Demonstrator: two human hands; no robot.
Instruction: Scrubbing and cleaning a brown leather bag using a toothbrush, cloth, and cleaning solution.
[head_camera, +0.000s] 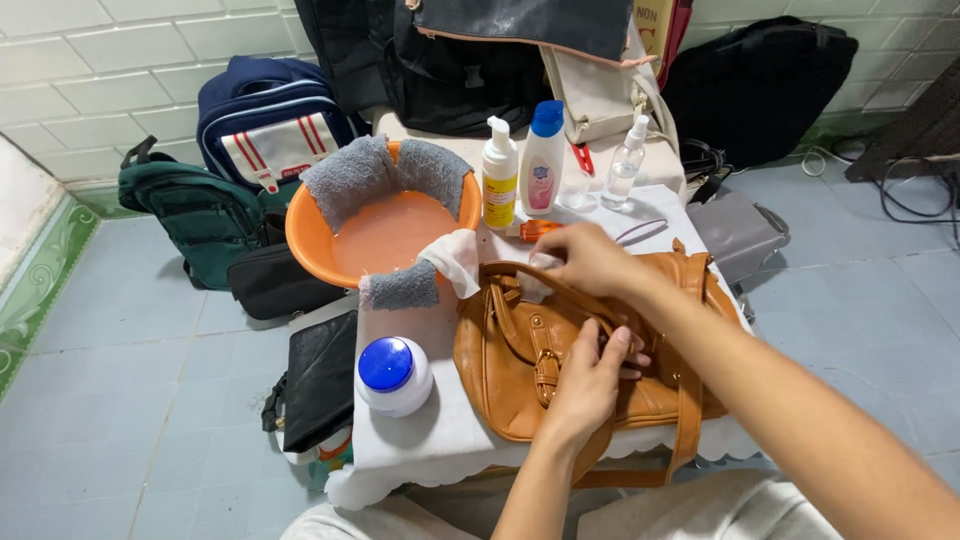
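Observation:
A tan leather handbag (520, 385) lies flat on a small white table (440, 435) in front of me. My left hand (590, 385) presses on the bag's middle, fingers curled at the top opening. My right hand (590, 258) is at the bag's upper edge, pinching a small white cloth (535, 285) against the leather beside the handle (510, 272). Behind the bag stands an orange basin (300, 245) of cloudy water, with grey cloths (345, 180) draped over its rim and a white cloth (455, 258) hanging at its near edge.
A white jar with a blue lid (392, 375) stands left of the bag. A pump bottle (500, 180), a blue-capped bottle (543, 160) and a clear spray bottle (625, 165) stand behind. Backpacks (265, 125), black bags (320, 385) and cables (920, 180) crowd the tiled floor.

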